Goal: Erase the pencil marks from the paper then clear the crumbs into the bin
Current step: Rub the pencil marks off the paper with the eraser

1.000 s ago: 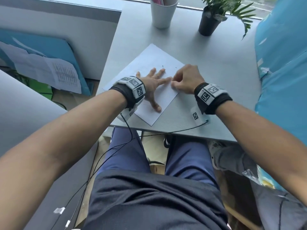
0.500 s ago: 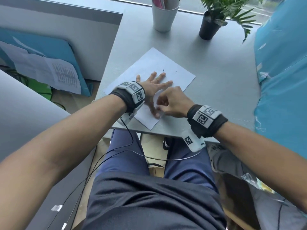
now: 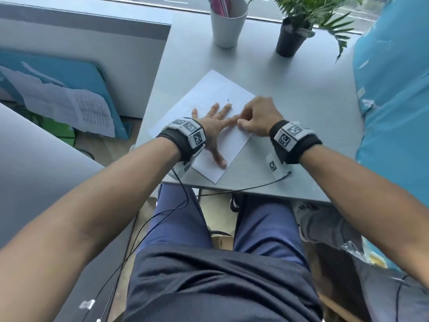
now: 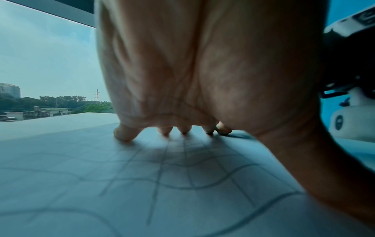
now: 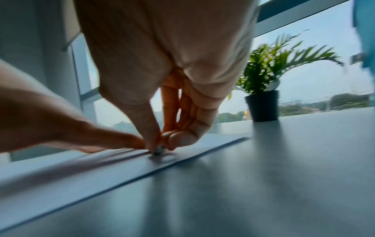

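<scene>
A white sheet of paper (image 3: pixel 216 94) lies at an angle on the grey desk (image 3: pixel 290 89). Faint pencil lines (image 4: pixel 162 176) cross it in a grid with wavy strokes. My left hand (image 3: pixel 214 123) lies flat on the sheet with fingers spread, pressing it down. My right hand (image 3: pixel 258 116) is beside it near the paper's right edge, fingers curled. It pinches a small dark-tipped eraser (image 5: pixel 158 150) against the paper (image 5: pixel 81 168), right at my left index fingertip. Most of the eraser is hidden in the fingers.
A white cup (image 3: pixel 228 24) holding pink pens and a black potted plant (image 3: pixel 291 40) stand at the desk's far edge by the window. A blue cloth-covered surface (image 3: pixel 394 101) borders the desk's right side. Cables hang off the near edge. No bin is in view.
My right hand went from the paper's right edge toward me half a second ago, and is now back up near that edge. The left hand has stayed flat on the paper.
</scene>
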The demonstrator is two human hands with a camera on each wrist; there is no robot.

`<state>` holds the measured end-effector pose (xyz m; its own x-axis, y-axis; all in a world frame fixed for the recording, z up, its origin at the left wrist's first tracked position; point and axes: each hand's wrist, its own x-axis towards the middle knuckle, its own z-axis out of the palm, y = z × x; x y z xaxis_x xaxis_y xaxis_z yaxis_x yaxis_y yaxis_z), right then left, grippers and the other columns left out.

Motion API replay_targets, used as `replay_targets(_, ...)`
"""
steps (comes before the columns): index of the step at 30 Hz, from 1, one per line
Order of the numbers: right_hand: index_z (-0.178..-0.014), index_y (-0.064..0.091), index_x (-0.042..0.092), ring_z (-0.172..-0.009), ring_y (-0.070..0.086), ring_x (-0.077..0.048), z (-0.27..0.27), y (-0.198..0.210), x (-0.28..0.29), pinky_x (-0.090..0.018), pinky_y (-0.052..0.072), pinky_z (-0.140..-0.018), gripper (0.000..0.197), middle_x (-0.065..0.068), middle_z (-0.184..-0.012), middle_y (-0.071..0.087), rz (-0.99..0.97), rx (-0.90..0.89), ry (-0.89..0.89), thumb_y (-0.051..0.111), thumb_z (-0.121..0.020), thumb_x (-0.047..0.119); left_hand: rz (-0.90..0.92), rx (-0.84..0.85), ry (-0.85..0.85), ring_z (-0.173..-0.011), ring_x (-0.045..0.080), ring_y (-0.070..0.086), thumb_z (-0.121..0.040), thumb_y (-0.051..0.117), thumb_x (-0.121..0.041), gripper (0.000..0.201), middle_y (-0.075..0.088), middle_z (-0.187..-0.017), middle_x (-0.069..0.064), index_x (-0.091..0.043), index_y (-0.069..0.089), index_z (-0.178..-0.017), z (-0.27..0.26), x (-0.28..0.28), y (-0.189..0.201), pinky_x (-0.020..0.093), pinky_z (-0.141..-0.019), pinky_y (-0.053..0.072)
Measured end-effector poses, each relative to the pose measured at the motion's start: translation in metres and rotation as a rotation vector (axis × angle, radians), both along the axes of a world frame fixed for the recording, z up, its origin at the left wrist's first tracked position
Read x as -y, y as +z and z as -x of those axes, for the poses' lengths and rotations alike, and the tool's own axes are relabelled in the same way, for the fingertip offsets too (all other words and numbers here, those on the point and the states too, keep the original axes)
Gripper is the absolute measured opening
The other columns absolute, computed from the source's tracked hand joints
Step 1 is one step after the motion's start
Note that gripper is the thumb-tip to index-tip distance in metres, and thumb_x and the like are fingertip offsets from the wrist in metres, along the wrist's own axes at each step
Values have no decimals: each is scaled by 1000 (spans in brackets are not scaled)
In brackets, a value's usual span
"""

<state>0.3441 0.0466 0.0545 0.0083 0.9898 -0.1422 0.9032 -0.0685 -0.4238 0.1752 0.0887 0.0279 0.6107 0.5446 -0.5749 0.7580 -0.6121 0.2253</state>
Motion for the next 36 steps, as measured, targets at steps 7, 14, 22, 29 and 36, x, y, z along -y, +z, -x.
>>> replay_targets(7, -69, 74, 13, -57, 58, -11, 13, -7, 17, -11, 40, -53, 8, 0, -65, 68, 65, -70, 68, 70, -76, 17, 16, 0, -13, -144, 22, -34, -41, 89, -68, 161, -36, -157, -9, -35, -23, -153, 0, 0, 0, 76, -107, -11)
replay_targets(14, -62, 69, 9, -50, 54, -12, 43, -8, 41, -24, 43, -50, 14, -1, -58, 65, 136, -61, 220, 68, -76, 13, 8, 17, -13, -143, 22, -35, -36, 86, -73, 168, -38, -156, -10, -29, -27, -152, 0, -3, -7, 76, -107, -11)
replay_targets(22, -64, 70, 9, -57, 59, -17, 27, -5, 16, -26, 48, -57, 12, -4, -62, 68, 38, -29, 113, 67, -74, 14, 17, 9, -7, -145, 20, -33, -37, 86, -72, 170, -37, -157, -11, -23, -29, -152, 0, -3, -4, 74, -109, -9)
replay_targets(29, -75, 77, 8, -66, 66, -16, -4, 0, -11, -25, 53, -64, 13, -3, -71, 74, 1, -69, -69, 73, -72, 20, 18, 15, -10, -145, 18, -32, -38, 87, -71, 169, -35, -158, -12, -24, -28, -152, 2, -2, -1, 73, -110, -10)
replay_targets(36, -65, 70, 7, -59, 60, -15, 31, -7, 21, -22, 48, -56, 11, -3, -64, 69, 44, -112, 100, 67, -75, 11, -7, 16, -30, -144, 20, -34, -37, 85, -75, 169, -37, -157, -11, -23, -28, -152, 0, -5, -6, 71, -108, -15)
